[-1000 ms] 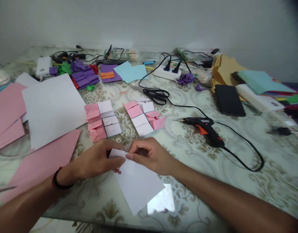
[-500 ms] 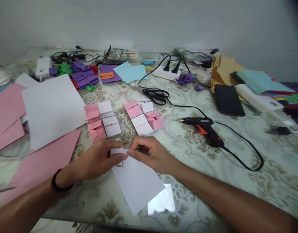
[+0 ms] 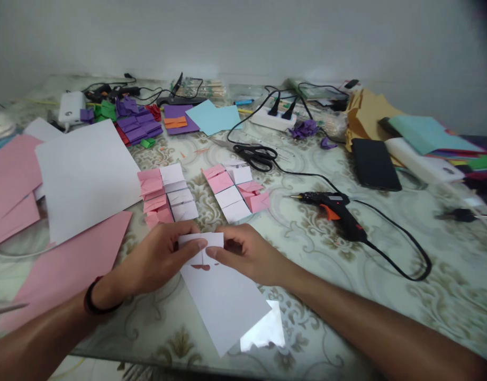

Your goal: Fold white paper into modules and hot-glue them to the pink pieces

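Both hands hold a small folded white paper (image 3: 201,256) upright near the table's front edge, with a crease or slit down its middle. My left hand (image 3: 156,256) pinches its left side, thumb in front and fingers behind. On the right side my right hand (image 3: 251,254) grips it in the same way. Just below lies a white sheet (image 3: 230,307) at a slant; I cannot tell whether the two are joined. Beyond my fingers are two sets of folded pink and white squares, one on the left (image 3: 168,193) and one on the right (image 3: 235,191).
Right of my hands lies a glue gun (image 3: 333,203) with its cord. Black-handled scissors (image 3: 255,156) are farther back, near a power strip (image 3: 273,119). White paper (image 3: 88,180) and pink paper (image 3: 69,270) cover the left. A dark phone-like slab (image 3: 376,164) rests at right.
My fingers have shifted on the folded paper, and more of its front now shows, tilted up toward me. My right thumb has moved slightly away from the left one.
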Motion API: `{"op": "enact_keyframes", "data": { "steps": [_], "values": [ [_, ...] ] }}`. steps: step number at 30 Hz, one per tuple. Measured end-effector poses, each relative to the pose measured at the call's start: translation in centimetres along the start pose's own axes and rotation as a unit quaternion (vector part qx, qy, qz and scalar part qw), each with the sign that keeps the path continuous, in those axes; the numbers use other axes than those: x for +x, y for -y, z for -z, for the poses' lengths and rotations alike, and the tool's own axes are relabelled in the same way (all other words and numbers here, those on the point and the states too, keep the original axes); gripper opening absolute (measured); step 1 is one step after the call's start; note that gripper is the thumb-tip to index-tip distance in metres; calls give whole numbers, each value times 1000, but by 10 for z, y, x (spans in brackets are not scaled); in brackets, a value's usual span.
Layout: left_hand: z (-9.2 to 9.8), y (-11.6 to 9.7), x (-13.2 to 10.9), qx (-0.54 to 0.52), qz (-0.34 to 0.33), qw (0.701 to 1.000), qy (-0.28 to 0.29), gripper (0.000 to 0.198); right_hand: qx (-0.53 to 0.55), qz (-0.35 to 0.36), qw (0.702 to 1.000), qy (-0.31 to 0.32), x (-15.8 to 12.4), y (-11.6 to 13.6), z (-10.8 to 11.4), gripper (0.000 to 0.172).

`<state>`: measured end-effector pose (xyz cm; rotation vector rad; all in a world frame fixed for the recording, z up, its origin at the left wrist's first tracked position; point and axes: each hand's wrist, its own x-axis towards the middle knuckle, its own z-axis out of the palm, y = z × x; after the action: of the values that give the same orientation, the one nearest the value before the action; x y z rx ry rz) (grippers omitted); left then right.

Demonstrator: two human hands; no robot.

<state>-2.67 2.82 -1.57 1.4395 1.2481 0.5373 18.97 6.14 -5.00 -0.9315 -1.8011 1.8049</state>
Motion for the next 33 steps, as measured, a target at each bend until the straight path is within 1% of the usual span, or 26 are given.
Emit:
{"op": "enact_keyframes", "data": {
  "steps": [5,7,10,14,18,20,22,24,26,28,29,31,33],
  "values": [
    [0,0,0,-9,6,1000,-2,34,-17,4,1000,-15,0,0,1,36],
    [0,2,0,-25,12,1000,1,34,-14,3,1000,-11,0,-1,0,35],
    [-1,2,0,-49,16,999,10,35,-14,-2,1000,11,0,-1,1,33],
    [-2,-1,2,-36,18,999,9,36,-5,-9,999,35,2,0,5,35],
    [0,0,3,-38,25,999,6,33,10,-6,998,57,3,0,7,31],
    [2,1,3,-56,20,998,12,29,0,-9,998,55,2,0,7,34],
    [4,3,4,-78,17,997,16,28,-3,-12,999,37,2,0,6,38],
    [4,5,5,-94,21,995,14,28,25,-10,999,28,1,1,4,38],
    [4,5,5,-86,21,996,-4,27,80,-9,996,49,0,2,3,35],
    [4,5,5,-80,18,996,-17,27,122,-12,990,73,0,2,3,36],
    [3,5,5,-89,18,996,-13,27,128,-13,989,72,0,2,3,35],
    [3,4,5,-128,21,991,11,29,118,-4,992,52,1,0,4,31],
    [3,2,5,-159,20,987,25,32,106,8,994,28,3,-2,5,33]
  ]
}}
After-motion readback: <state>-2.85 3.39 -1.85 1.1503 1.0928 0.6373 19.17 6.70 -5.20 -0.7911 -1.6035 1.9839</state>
